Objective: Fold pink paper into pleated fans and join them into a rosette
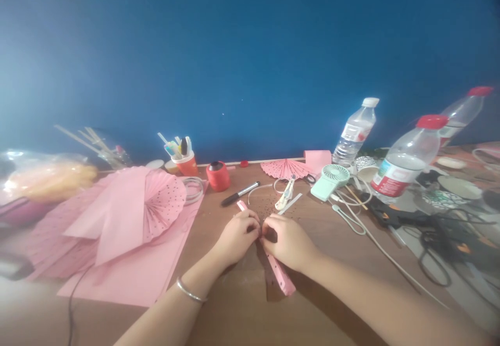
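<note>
Both hands meet at the middle of a narrow strip of folded pink paper (278, 273) marked with dark spots or holes. My left hand (238, 234) pinches it from the left, with the strip's far end showing beyond the fingers. From the right, my right hand (289, 242) closes its thumb and fingers on the same spot, and the near end slants down toward me. The fingertips almost touch, and what lies between them is hidden. Just beyond are a white hole punch or stapler-like tool (286, 194), a black marker (240, 194) and scattered dark specks.
Spotted pink paper fans (164, 200) and pink sheets (133, 288) cover the left. A red round object (217, 176) and a cup of pens (186, 162) stand at the back. To the right are a mint handheld fan (330, 182), cables, and water bottles (406, 166).
</note>
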A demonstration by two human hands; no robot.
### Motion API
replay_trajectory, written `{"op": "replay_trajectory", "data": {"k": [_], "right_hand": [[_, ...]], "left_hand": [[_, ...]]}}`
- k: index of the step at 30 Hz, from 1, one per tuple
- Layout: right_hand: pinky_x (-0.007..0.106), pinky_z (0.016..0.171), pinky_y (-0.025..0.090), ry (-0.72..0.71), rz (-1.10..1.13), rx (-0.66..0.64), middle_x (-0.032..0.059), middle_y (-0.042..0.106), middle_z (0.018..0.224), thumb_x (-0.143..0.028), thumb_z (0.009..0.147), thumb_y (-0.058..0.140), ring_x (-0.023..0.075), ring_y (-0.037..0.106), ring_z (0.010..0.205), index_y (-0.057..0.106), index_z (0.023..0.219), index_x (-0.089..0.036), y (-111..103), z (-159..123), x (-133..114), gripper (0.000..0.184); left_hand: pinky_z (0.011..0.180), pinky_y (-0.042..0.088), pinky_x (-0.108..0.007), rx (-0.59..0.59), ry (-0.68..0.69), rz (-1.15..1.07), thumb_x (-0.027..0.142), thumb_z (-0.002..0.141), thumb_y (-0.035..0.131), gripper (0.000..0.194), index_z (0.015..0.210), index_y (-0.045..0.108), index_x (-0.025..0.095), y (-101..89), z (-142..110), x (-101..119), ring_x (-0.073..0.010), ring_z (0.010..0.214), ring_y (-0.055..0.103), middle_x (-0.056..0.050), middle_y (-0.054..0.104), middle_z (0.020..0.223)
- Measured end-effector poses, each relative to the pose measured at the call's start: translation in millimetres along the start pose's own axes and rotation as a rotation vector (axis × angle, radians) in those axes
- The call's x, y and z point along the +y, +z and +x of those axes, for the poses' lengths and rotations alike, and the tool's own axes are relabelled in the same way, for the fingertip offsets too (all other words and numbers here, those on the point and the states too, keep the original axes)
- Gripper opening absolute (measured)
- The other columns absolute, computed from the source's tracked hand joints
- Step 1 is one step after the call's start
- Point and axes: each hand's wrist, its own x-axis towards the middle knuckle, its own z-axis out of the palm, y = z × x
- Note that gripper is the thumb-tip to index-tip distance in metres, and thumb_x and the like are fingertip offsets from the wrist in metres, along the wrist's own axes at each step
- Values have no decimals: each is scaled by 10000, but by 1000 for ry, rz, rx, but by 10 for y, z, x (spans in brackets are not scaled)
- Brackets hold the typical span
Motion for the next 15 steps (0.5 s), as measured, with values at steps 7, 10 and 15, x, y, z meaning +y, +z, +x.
{"op": "replay_trajectory", "data": {"k": [7,10,15], "right_hand": [[203,570,345,17,15,-31,-8,557,718,-139,702,559,117,511,655,564,675,-183,-3,18,20,52],[205,570,347,16,16,-23,-6,556,717,-136,697,566,117,515,651,578,682,-184,4,22,35,52],[207,569,342,2,33,-7,-9,552,711,-138,703,567,113,508,636,580,679,-188,26,28,63,57]], "left_hand": [[772,397,-278,-17,-25,-27,155,719,483,166,583,573,182,-15,7,9,-158,800,525,-21,571,859],[776,394,-276,-18,-31,-40,165,723,483,172,575,569,181,-11,7,0,-158,802,525,-21,573,859],[769,386,-264,-14,-22,-48,152,719,491,168,570,565,181,-3,1,-23,-148,802,523,-6,570,869]]}}
